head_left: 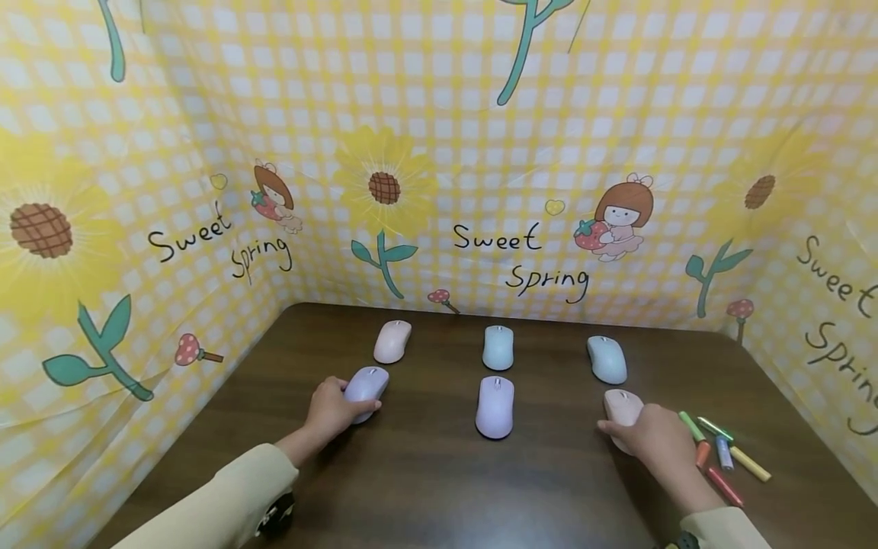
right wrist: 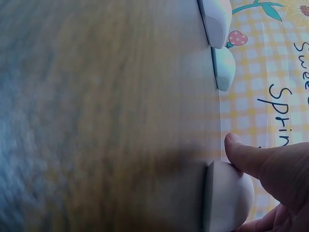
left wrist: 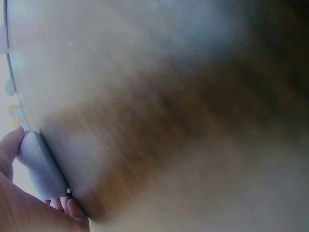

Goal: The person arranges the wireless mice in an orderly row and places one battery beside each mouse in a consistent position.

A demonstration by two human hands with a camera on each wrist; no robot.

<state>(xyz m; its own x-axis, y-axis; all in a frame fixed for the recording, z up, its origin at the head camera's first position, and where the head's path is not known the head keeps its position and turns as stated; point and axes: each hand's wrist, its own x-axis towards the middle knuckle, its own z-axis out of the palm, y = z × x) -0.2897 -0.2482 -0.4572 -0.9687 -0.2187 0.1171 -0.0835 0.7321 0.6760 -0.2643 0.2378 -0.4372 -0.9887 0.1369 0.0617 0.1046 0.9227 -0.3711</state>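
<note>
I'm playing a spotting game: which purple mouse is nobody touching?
The middle purple mouse, just in front of a blue mouse. The left hand holds the other purple mouse.

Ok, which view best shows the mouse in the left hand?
Head: it shows the mouse from above, wheel included, though the left hand covers part. Left wrist shows mainly its side; right wrist shows none of it.

Six mice (head_left: pixel 495 415) (two each pink, blue, purple), six coloured sticks (head_left: pixel 751 463)
</note>
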